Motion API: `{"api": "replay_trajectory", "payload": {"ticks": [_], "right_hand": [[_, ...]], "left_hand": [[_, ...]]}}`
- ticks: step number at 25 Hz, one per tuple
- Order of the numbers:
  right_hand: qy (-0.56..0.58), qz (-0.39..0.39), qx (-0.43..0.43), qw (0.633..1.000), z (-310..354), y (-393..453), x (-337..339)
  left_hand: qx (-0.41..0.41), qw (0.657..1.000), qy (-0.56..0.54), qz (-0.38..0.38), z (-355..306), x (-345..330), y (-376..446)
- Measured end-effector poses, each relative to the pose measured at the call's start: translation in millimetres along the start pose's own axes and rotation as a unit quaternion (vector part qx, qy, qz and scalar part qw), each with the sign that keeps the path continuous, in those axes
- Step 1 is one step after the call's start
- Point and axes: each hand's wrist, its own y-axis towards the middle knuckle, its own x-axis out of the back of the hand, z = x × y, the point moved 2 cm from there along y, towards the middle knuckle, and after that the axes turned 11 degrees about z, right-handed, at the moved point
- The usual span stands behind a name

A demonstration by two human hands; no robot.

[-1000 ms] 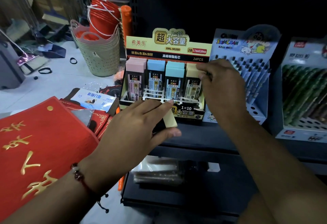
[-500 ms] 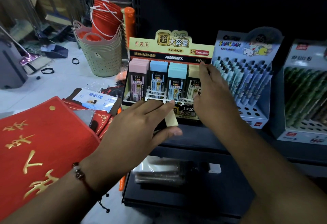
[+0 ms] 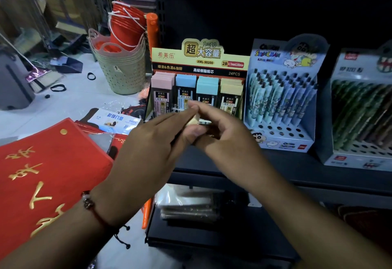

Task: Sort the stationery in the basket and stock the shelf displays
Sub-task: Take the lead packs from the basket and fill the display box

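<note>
Both hands meet on a small pale-yellow lead-refill case point(image 3: 196, 119): left hand point(image 3: 152, 147) and right hand point(image 3: 220, 132) pinch it. It looks light, rigid and smooth; best gripped across the flat sides.

Both hands point(image 3: 148, 152) point(image 3: 224, 135) pinch yellow lead case point(image 3: 194, 119) before display box point(image 3: 200, 73).

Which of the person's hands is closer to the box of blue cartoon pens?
The right hand. It sits just left of the blue pen box, in front of the lead-case display. The left hand is farther left, beyond the right one.
</note>
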Motion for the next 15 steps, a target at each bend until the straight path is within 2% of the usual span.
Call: {"api": "replay_trajectory", "payload": {"ticks": [3, 6, 12, 15], "right_hand": [[0.051, -0.022, 0.013, 0.998, 0.1, -4.2, 1.1], [0.047, -0.035, 0.006, 0.998, -1.7, -9.8, 9.5], [0.008, -0.082, 0.017, 0.996, 1.6, -20.5, 35.8], [-0.008, -0.136, 0.040, 0.990, 2.1, -21.5, 58.3]], "left_hand": [[0.013, 0.999, -0.029, -0.022, -5.5, 0.4, -1.3], [0.014, 0.999, -0.027, -0.038, -10.9, 0.4, -1.4], [0.041, 0.997, 0.069, -0.021, -9.2, -6.5, -3.9], [0.019, 0.995, 0.102, 0.010, -6.0, -15.3, -9.1]]}}
